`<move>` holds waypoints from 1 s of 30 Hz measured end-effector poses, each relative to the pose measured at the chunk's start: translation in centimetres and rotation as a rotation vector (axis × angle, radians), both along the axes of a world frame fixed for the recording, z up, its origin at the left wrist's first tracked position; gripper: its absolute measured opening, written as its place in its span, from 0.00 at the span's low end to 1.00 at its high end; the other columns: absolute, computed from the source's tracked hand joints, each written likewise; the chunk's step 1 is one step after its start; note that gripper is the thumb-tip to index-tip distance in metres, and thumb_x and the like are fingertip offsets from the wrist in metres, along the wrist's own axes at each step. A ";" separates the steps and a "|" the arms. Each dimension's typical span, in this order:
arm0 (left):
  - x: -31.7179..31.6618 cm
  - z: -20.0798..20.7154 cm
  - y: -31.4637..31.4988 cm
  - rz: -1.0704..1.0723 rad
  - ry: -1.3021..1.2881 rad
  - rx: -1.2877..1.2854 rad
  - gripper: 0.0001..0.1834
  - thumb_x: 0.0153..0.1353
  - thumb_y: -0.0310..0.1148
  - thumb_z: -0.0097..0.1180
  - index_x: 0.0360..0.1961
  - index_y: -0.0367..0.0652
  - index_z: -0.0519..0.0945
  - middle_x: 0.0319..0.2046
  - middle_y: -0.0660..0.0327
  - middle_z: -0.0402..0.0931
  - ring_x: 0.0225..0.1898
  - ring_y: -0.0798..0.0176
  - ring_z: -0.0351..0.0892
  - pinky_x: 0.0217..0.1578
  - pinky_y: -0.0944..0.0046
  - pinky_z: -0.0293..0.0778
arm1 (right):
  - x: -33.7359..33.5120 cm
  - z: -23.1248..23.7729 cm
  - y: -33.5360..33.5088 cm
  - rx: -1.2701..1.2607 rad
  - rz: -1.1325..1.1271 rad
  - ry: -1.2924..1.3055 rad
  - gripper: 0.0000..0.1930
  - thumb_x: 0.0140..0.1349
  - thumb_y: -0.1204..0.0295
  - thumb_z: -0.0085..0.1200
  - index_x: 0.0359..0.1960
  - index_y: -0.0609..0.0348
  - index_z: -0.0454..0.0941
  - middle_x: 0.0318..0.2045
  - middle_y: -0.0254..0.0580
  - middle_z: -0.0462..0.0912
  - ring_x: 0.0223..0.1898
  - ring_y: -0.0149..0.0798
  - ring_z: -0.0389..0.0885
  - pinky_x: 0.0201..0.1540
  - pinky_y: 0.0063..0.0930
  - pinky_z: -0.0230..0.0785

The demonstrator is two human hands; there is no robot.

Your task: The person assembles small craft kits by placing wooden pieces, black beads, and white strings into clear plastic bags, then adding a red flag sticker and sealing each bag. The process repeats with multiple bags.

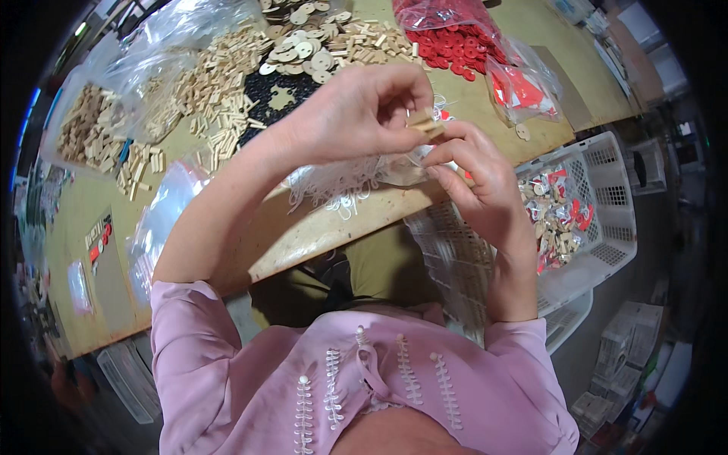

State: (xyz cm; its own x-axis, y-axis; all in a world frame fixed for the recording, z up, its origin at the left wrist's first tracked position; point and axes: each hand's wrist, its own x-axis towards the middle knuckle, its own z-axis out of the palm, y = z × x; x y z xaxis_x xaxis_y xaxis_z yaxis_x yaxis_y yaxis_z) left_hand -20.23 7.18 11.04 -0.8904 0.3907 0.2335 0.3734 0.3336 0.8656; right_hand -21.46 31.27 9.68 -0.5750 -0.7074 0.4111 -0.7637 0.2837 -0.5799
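My left hand (364, 114) is raised over the table's front edge, thumb and fingers pinched on small wooden blocks (422, 121). Beside it, my right hand (478, 163) has its fingers closed at the rim of a small clear plastic bag (404, 168). The blocks sit just above the bag, near the right fingertips. What lies inside the bag is hard to make out. Below the left wrist, a heap of white looped strings (341, 186) lies at the table edge, partly hanging over it.
Loose wooden blocks (220, 83), wooden discs (303, 49) and black pieces (262, 87) cover the table's far side. Red discs (447, 49) spill from a bag. A white basket (610, 205) with filled bags stands right. Flat plastic bags (171, 205) lie left.
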 end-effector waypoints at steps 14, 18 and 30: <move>7.2 -2.3 -1.8 0.116 0.431 -0.221 0.11 0.65 0.37 0.62 0.42 0.43 0.83 0.37 0.54 0.74 0.42 0.51 0.76 0.43 0.55 0.73 | 2.7 0.9 -1.6 -0.038 0.140 -0.058 0.04 0.61 0.80 0.58 0.38 0.62 0.81 0.51 0.46 0.83 0.53 0.45 0.83 0.57 0.37 0.72; 7.5 -3.0 -2.7 0.124 0.252 -0.089 0.08 0.67 0.34 0.60 0.37 0.40 0.83 0.32 0.57 0.77 0.35 0.57 0.77 0.38 0.61 0.74 | 1.4 0.8 -2.0 -0.042 0.257 -0.125 0.04 0.64 0.78 0.58 0.39 0.61 0.82 0.51 0.43 0.84 0.55 0.41 0.81 0.60 0.34 0.70; 7.2 -4.9 -2.1 0.104 0.278 0.130 0.08 0.65 0.32 0.62 0.31 0.40 0.81 0.25 0.58 0.78 0.28 0.56 0.79 0.30 0.61 0.73 | -22.6 -9.7 1.4 0.272 -0.660 0.100 0.17 0.60 0.63 0.65 0.45 0.62 0.86 0.40 0.54 0.87 0.45 0.52 0.86 0.50 0.44 0.77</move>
State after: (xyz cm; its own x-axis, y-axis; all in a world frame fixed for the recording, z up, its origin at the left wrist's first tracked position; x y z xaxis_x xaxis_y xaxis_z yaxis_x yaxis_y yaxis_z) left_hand -13.02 5.06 6.13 -0.8194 0.2519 0.5149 0.5708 0.2758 0.7733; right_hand -44.10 32.63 -0.06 -0.8866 -0.3106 0.3427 -0.4292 0.8286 -0.3593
